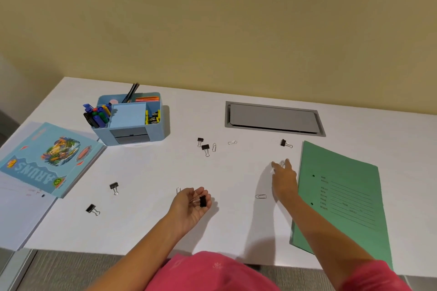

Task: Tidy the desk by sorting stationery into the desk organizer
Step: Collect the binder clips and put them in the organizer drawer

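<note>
Near the table's (151, 227) front edge, the left hand (192, 207) lies palm up with its fingers curled round a binder clip (202, 201), likely serving as a cup for collecting. Further in, beside the folder (340, 198), the right hand (283, 178) reaches out, thumb and fingers apart either side of a paper clip (282, 163), not yet pinching it. Other clips (205, 149) lie loose mid-table. Toward the far left corner, the organizer (158, 131) holds markers (97, 117) on its left, blue notes (127, 116) in the middle, clips (152, 117) on its right and pencils (131, 93) behind.
</note>
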{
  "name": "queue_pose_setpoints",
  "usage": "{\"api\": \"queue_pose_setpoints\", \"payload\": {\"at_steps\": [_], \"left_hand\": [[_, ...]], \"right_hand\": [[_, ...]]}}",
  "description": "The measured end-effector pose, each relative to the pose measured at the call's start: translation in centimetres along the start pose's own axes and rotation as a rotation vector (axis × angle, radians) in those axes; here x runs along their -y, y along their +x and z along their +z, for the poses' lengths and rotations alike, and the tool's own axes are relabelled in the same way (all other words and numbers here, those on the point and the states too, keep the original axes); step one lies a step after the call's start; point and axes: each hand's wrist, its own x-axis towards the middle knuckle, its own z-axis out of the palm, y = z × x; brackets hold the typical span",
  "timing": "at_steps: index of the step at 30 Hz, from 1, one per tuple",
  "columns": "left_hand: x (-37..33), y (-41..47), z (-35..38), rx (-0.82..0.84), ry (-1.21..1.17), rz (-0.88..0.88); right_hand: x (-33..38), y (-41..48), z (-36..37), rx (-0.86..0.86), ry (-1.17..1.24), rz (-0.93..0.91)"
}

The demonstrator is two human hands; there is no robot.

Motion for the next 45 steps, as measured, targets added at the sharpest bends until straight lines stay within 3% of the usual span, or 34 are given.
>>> {"api": "queue_pose_setpoints", "payload": {"at_steps": [10, 16, 19, 24, 29, 34, 40, 45], "left_hand": [[-0.1, -0.1, 0.0, -0.016, -0.033, 0.008], [-0.8, -0.2, -0.3, -0.015, -0.059, 0.011], [-1.3, -0.2, -0.7, -0.008, -0.085, 0.014], [-1.9, 0.1, -1.6, 0.053, -0.005, 0.005], [-2.8, 0.3, -2.4, 0.072, -0.012, -0.008], [-4.3, -0.1, -3.7, 0.069, -0.078, -0.026], [-6.6, -1.0, -5.5, 0.066, -0.092, 0.002], [-9.3, -1.9, -7.7, 0.016, -0.141, 0.079]], "right_hand": [[0.8, -0.1, 0.6, -0.125, 0.026, 0.021], [1.7, 0.0, 0.0, -0.147, 0.295, 0.003], [4.1, -1.7, -0.4, -0.230, 0.444, -0.089], [10.0, -6.9, -1.9, -0.301, 0.648, -0.435], [14.7, -12.0, -2.0, -0.159, 0.716, -0.660], [17.4, -14.3, -0.2, -0.004, 0.566, -0.834], [20.5, -15.0, -0.4, 0.054, 0.576, -0.866], [23.3, -14.8, 0.0, -0.095, 0.635, -0.863]]}}
